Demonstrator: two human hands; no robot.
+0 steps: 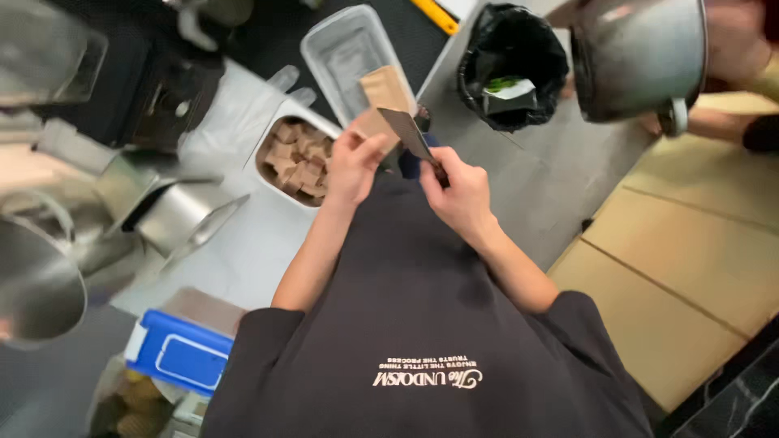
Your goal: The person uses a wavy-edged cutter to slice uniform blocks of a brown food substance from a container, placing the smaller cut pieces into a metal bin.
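Gripping a flat tan block (381,101) in my left hand (350,166), fingers pinching its near edge; my right hand (458,191) is clamping a dark broad-bladed knife (408,134) against it, above the white tray of brown cubes (296,158), catching offcuts I'm judging.

Hands (406,174) gripping knife (408,134), brown block (381,101)

Your hands pinch a tan-brown slab (381,101); just beside them, brown cubes (296,158) in a white tray (280,113). Beyond: black bin liner (511,61).
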